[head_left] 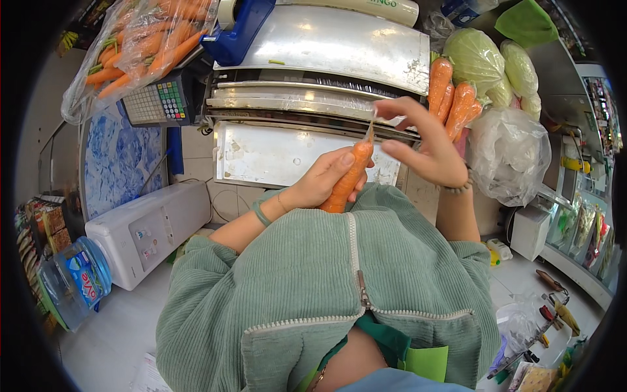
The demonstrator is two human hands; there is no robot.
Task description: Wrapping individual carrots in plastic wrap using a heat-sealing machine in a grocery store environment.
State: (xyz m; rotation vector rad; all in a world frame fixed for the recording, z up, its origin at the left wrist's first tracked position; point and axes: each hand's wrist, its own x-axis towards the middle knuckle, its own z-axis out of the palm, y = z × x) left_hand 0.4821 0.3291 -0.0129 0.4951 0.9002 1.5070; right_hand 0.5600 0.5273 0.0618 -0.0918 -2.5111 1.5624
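My left hand (323, 179) is closed around a carrot (349, 181) close to my chest, its top end pointing up and away. Clear film around the carrot rises from that end in a twisted tip (371, 128). Just to the right, my right hand (421, 139) has its fingers spread, the index finger close to the film's tip; whether it touches the film cannot be told. Behind both hands stands a metal film-wrapping machine (303, 98) with a pale front plate (264, 154). Wrapped carrots (441, 81) lie right of it.
A bag of carrots (161, 41) rests at upper left above a keypad (159, 103). Near the machine's top are a blue tape dispenser (242, 36) and a film roll (377, 9). Wrapped cabbage (472, 59) and a clear plastic bag (509, 154) are at right; a water dispenser (152, 230) is left.
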